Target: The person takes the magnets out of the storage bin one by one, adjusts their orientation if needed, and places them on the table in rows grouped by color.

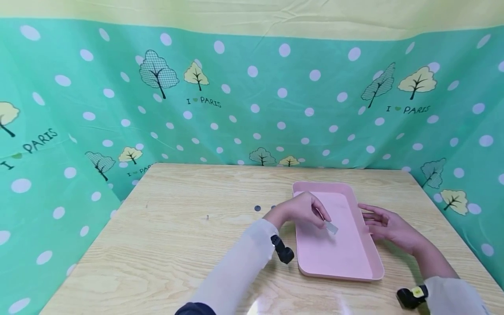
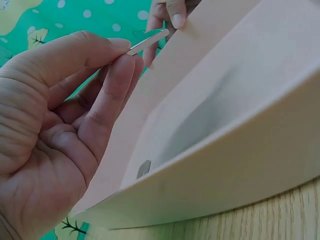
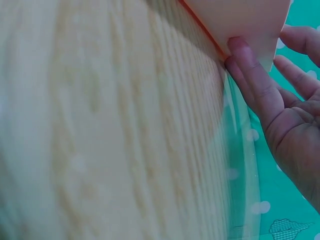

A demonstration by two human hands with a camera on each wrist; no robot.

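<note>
Here, flat grey piece [image 2: 151, 41] juts beyond pinching left fingers [image 2: 116, 82].

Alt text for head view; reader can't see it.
A person's left grip pinches a small silvery piece over a pink tray, while the right grip touches the tray's right side. Small dark discs lie left of it on the wooden table; dotted green cloth behind.
</note>
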